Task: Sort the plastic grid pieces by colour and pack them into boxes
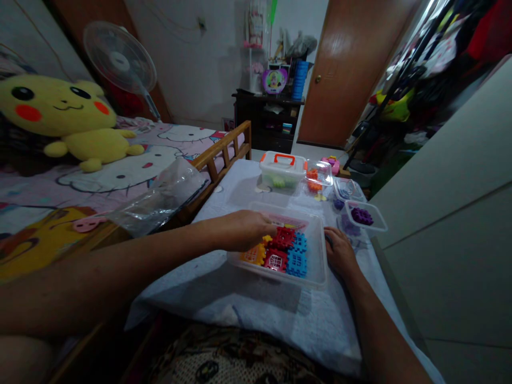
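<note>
A clear plastic box (pixel 316 274) stands on the cloth-covered table, holding notched plastic building blocks. Inside it are red blocks (pixel 276 260), blue blocks (pixel 296 262) and yellow-orange blocks (pixel 253 255), some with window grids. My left hand (pixel 246 230) reaches over the left side of the box, fingers bent down and closed beside the upper red block (pixel 283 237); what is between the fingertips is hidden. At the box's right wall, my right hand (pixel 341 250) has its fingers curled against the side and rim. A small dark shape by its thumb is unclear.
Behind the box stands a lidded container (pixel 282 173) with an orange handle. Small clear tubs on the right hold orange pieces (pixel 314 181) and purple pieces (pixel 361 216). A plastic bag (pixel 160 197) lies by the wooden bed rail (pixel 216 160). A white cabinet (pixel 452 229) borders the right.
</note>
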`<state>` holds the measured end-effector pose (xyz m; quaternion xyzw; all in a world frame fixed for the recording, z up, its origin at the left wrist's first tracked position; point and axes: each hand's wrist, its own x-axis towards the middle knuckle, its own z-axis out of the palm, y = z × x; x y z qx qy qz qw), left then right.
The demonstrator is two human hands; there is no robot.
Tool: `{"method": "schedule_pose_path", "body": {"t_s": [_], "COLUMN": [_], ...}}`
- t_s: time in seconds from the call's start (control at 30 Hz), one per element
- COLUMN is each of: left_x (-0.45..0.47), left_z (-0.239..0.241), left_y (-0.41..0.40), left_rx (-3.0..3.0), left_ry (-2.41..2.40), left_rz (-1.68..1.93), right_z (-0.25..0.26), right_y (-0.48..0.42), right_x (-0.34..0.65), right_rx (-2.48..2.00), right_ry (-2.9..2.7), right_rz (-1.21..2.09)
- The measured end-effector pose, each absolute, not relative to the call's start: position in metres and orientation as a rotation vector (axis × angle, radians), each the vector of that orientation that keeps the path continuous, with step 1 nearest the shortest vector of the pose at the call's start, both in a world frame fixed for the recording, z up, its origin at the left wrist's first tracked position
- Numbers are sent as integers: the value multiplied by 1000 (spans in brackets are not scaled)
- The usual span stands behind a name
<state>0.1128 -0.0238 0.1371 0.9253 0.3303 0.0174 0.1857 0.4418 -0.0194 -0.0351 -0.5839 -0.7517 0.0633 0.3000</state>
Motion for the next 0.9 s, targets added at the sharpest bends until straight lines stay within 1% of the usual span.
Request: {"method": "schedule_pose_path", "body": {"t_s": [0.17, 0.27, 0.37, 0.47, 0.63, 0.8, 0.9], "left_x": [87, 74, 69, 75, 90, 99, 102], "left_z": [136, 118, 92, 69, 51, 44, 37], "left_y": [-33, -43, -51, -55, -56, -49, -47], "left_rx": [2496, 2194, 1809, 1426, 939, 832, 795], "left_ry": [1108, 1296, 1373, 1332, 1104, 1086, 1030], "left_rz": [670, 977, 1171, 1269, 1259, 1333, 1302], "right_z": [-35, -35, -35, -36, -35, -27, -19], "right_y": [-19, -19, -19, -20, -21, -24, -28], "right_x": [442, 442, 442, 442, 441, 434, 426], "right_rx": [-1548, -1542, -1560, -1579, -1549, -1494, -1459], "right_ry": [-2006, -2011, -2016, -2011, -2003, -1926, -1893], "right_rz": [176, 167, 157, 146, 173, 188, 204]}}
